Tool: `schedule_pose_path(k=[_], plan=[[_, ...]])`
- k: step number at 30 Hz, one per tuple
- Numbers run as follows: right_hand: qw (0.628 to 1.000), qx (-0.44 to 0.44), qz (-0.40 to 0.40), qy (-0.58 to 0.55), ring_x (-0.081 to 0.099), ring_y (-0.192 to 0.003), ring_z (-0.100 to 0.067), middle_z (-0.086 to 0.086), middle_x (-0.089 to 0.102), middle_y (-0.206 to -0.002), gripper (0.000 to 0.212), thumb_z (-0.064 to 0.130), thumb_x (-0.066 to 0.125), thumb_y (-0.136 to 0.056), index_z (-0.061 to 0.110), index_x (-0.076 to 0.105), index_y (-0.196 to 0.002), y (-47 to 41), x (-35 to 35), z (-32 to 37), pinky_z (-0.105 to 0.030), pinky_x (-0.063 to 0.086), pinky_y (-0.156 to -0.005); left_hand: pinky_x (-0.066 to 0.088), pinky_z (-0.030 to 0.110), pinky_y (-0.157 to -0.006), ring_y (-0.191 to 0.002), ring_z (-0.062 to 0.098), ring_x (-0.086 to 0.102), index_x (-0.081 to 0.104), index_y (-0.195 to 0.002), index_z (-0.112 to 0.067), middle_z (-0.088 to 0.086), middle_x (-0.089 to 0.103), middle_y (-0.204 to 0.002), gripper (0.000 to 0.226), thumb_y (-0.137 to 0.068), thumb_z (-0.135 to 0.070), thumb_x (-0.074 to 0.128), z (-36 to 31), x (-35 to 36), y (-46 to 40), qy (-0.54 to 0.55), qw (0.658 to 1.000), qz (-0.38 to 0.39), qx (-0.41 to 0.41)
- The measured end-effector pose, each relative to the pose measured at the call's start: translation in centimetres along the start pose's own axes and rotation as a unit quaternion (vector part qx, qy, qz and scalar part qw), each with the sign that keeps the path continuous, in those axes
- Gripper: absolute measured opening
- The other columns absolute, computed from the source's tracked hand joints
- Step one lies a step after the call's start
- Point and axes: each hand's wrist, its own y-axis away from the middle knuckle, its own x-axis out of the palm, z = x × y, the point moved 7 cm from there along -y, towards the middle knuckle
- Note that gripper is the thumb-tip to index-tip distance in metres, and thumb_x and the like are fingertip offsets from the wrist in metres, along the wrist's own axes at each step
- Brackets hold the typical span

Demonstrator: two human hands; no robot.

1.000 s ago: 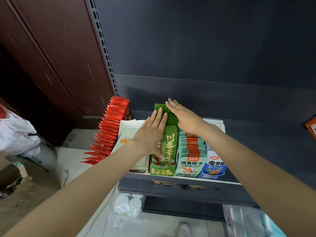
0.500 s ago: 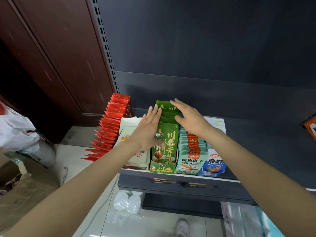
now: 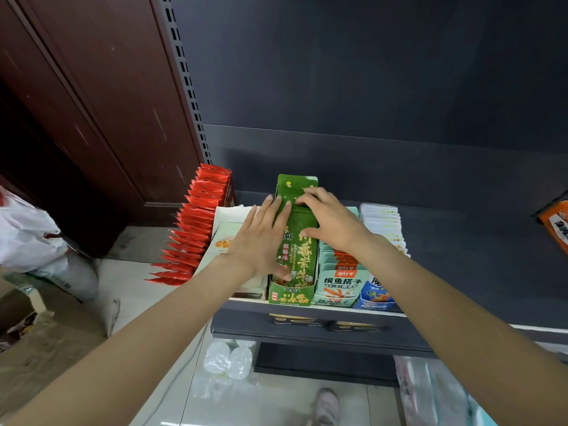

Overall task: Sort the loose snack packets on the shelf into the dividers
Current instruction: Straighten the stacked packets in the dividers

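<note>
The green snack packets (image 3: 297, 241) stand in a row in their green divider box (image 3: 291, 296) on the shelf (image 3: 461, 272). Your left hand (image 3: 261, 241) lies flat, fingers straight, against the row's left side. Your right hand (image 3: 330, 222) presses on top, fingers slightly curled. Red packets (image 3: 196, 229) stand left of your left hand.

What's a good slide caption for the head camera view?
Both hands, left and right, straighten the green packets in their box on the shelf, between red packets and teal ones.
</note>
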Motion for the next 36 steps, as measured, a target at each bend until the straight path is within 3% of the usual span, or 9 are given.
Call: schedule_pose_path(k=[5, 14, 19, 22, 24, 27, 30, 33, 36], plan=[[1.0, 0.009, 0.018, -0.004, 0.027, -0.135, -0.018, 0.002, 0.024, -0.147, 0.077, 0.03, 0.076, -0.075, 0.022, 0.033, -0.139, -0.6, 0.1, -0.2, -0.041, 0.039, -0.103, -0.009, 0.039, -0.115, -0.145, 0.027, -0.014, -0.013, -0.148, -0.005, 0.012, -0.011, -0.157, 0.129, -0.068, -0.061, 0.071, -0.5, 0.0, -0.9, -0.103, 0.995, 0.003, -0.017], [0.999, -0.005, -0.012, -0.033, 0.035, -0.127, -0.019, -0.001, 0.038, -0.137, 0.058, 0.022, 0.075, -0.077, 0.015, 0.049, -0.128, -1.6, -0.1, -0.3, -0.035, 0.037, -0.105, 0.011, 0.035, -0.117, -0.142, 0.024, 0.016, 0.013, -0.147, -0.009, 0.009, 0.019, -0.152, 0.109, -0.068, -0.052, 0.075, -0.3, -0.9, -1.8, -0.02, 0.998, -0.06, -0.032], [0.972, 0.062, -0.182, -0.138, 0.042, -0.124, -0.022, -0.008, 0.044, -0.131, 0.039, 0.018, 0.06, -0.089, 0.013, 0.048, -0.125, -1.7, -3.1, -2.4, -0.032, 0.036, -0.101, 0.015, 0.035, -0.117, -0.143, 0.025, 0.012, 0.006, -0.148, -0.006, 0.01, 0.012, -0.155, 0.119, -0.066, -0.047, 0.08, 1.6, -2.4, -2.7, 0.1, 0.989, -0.076, -0.072], [0.959, 0.142, -0.048, -0.239, 0.039, -0.131, -0.023, -0.006, 0.036, -0.146, 0.064, 0.014, 0.053, -0.091, 0.018, 0.02, -0.146, -3.3, -1.2, -3.6, -0.033, 0.032, -0.107, 0.008, 0.036, -0.118, -0.144, 0.025, 0.013, -0.002, -0.148, -0.004, 0.012, 0.015, -0.156, 0.12, -0.07, -0.049, 0.076, 1.6, -1.7, -3.3, 0.117, 0.99, -0.019, -0.082], [0.944, 0.173, 0.039, -0.279, 0.048, -0.122, -0.023, -0.004, 0.045, -0.14, 0.065, 0.015, 0.05, -0.09, 0.024, 0.019, -0.147, -3.8, 0.1, -3.7, -0.036, 0.037, -0.103, 0.007, 0.036, -0.117, -0.141, 0.023, 0.024, -0.001, -0.148, -0.003, 0.012, 0.028, -0.152, 0.115, -0.073, -0.048, 0.074, 1.5, -1.3, -3.5, 0.128, 0.988, -0.008, -0.083], [0.948, 0.169, 0.045, -0.266, 0.053, -0.11, -0.022, -0.002, 0.056, -0.119, 0.04, 0.015, 0.047, -0.089, 0.02, 0.043, -0.129, -4.2, 0.1, -3.4, -0.036, 0.042, -0.093, 0.004, 0.037, -0.117, -0.139, 0.021, 0.03, 0.001, -0.148, -0.003, 0.01, 0.038, -0.147, 0.109, -0.077, -0.045, 0.071, 1.7, -1.2, -3.4, 0.14, 0.986, -0.015, -0.085], [0.959, 0.153, 0.066, -0.231, 0.051, -0.115, -0.023, -0.004, 0.054, -0.127, 0.045, 0.019, 0.045, -0.089, 0.016, 0.042, -0.134, -4.0, 0.1, -3.0, -0.038, 0.041, -0.096, -0.002, 0.042, -0.117, -0.136, 0.022, 0.034, 0.006, -0.149, -0.005, 0.009, 0.045, -0.141, 0.104, -0.079, -0.05, 0.067, 2.0, -1.4, -2.6, 0.1, 0.991, -0.018, -0.092], [0.968, 0.127, 0.076, -0.202, 0.057, -0.095, -0.022, -0.007, 0.061, -0.106, 0.026, 0.022, 0.042, -0.093, 0.016, 0.051, -0.118, -3.4, 0.0, -2.8, -0.034, 0.043, -0.077, -0.004, 0.048, -0.115, -0.134, 0.025, 0.03, 0.017, -0.147, -0.014, 0.006, 0.041, -0.138, 0.096, -0.076, -0.061, 0.062, 1.6, -2.5, -1.5, -0.017, 0.995, -0.049, -0.083], [0.978, 0.106, 0.064, -0.168, 0.056, -0.093, -0.019, -0.003, 0.059, -0.104, 0.029, 0.026, 0.04, -0.097, 0.019, 0.047, -0.125, -3.1, -0.3, -2.8, -0.028, 0.038, -0.069, 0.003, 0.043, -0.117, -0.132, 0.025, 0.025, 0.024, -0.144, -0.015, 0.006, 0.032, -0.138, 0.092, -0.074, -0.06, 0.064, 0.0, -3.4, -1.1, -0.063, 0.993, -0.098, -0.009]])
